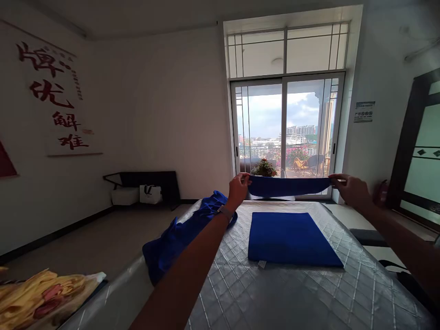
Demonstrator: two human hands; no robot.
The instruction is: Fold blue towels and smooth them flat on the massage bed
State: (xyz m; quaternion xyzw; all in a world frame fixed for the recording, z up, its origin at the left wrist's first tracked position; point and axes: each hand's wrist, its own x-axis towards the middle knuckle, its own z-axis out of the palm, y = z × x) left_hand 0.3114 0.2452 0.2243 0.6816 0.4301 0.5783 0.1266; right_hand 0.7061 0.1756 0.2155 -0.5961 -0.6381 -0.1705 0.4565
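Observation:
A blue cloth [288,187] is stretched in a narrow strip between my two hands, above the far end of the table. My left hand [239,187] pinches its left end, and my right hand [349,187] pinches the right end. Below it lies a flat, folded blue cloth [292,238] with a small white tag at its near edge. To the left, partly behind my left forearm, a crumpled heap of blue cloth [182,233] rests along the table's edge.
A silver quilted cover [275,298] spreads over the table. At the lower left is a yellow patterned cloth bundle [51,298]. A black frame with a white bag [150,194] stands by the wall. A potted plant [264,168] is beyond the cloth, near the sliding glass door [257,119].

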